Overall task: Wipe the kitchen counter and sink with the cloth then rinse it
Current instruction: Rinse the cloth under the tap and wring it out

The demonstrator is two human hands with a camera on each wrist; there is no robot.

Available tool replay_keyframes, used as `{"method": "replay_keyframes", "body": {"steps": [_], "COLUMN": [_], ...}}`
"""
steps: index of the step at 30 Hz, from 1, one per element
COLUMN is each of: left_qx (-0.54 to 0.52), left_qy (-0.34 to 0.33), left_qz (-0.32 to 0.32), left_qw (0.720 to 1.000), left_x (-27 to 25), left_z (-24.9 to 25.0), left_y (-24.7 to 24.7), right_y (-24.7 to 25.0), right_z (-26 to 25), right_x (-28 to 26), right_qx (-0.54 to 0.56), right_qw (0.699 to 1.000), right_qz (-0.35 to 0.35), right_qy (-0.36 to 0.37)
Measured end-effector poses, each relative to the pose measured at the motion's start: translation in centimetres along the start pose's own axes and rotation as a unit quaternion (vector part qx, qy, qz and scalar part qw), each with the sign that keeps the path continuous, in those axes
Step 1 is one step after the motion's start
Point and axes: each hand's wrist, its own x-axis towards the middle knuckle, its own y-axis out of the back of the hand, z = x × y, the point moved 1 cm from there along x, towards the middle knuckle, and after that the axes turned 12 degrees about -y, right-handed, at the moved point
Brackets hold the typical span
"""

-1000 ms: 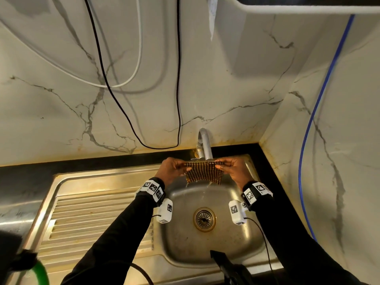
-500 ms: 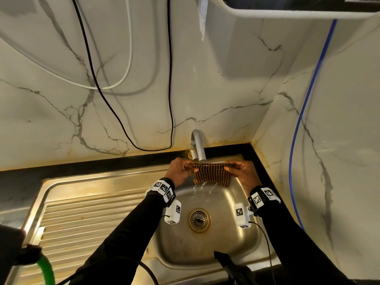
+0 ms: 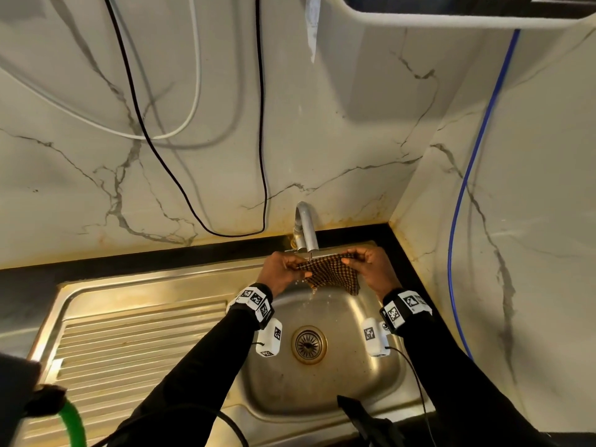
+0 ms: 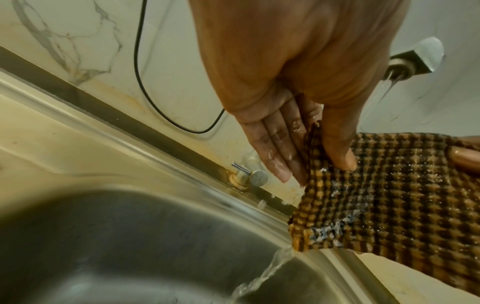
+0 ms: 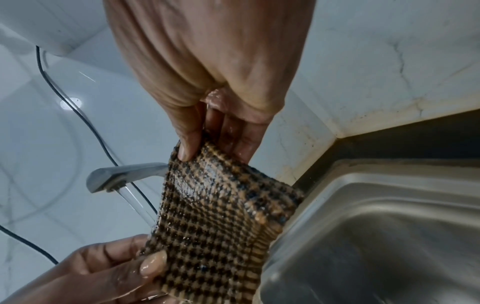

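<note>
A brown-and-black checked cloth [image 3: 332,274] hangs spread between both hands under the running tap [image 3: 306,225], above the steel sink [image 3: 322,388]. My left hand [image 3: 282,269] pinches its left top corner between thumb and fingers; in the left wrist view that hand [image 4: 311,144] holds the wet cloth [image 4: 389,195] and water streams off its lower corner. My right hand [image 3: 371,266] pinches the right top corner; the right wrist view shows the thumb and fingers of this hand [image 5: 207,144] on the cloth [image 5: 215,216], with the tap [image 5: 124,176] pouring behind it.
A ribbed steel drainboard [image 3: 129,343] lies left of the basin, whose drain [image 3: 309,344] sits mid-basin. Black counter strip [image 3: 161,256] runs along the marble wall. Black and white cables [image 3: 261,140] hang on the wall, a blue hose [image 3: 467,175] in the right corner. A green hose [image 3: 72,424] is at the bottom left.
The cloth stays stretched under the tap between both hands. Its right side now hangs lower and slants. The camera view shifted a little.
</note>
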Motion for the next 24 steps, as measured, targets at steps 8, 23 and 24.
{"method": "replay_keyframes", "body": {"steps": [8,23,24], "left_qx": [0.043,-0.021,-0.016], "left_qy": [0.029,0.021,0.02], "left_qz": [0.048,0.089,0.084], "left_qw": [0.998,0.996,0.996], "left_x": [-2.2,-5.5,-5.3], "left_z": [-1.2,-2.2,-2.2], "left_y": [3.7,8.5,8.3], "right_y": [-3.2,-8.0,-7.9], "right_z": [-1.1,-1.4,-1.3], "right_x": [-0.1,0.8,0.8], "right_qx": [-0.002,0.031,0.027], "right_qw": [0.999,0.993,0.994], "right_qz": [-0.036,-0.106,-0.1], "right_qy": [0.012,-0.027,-0.029]}}
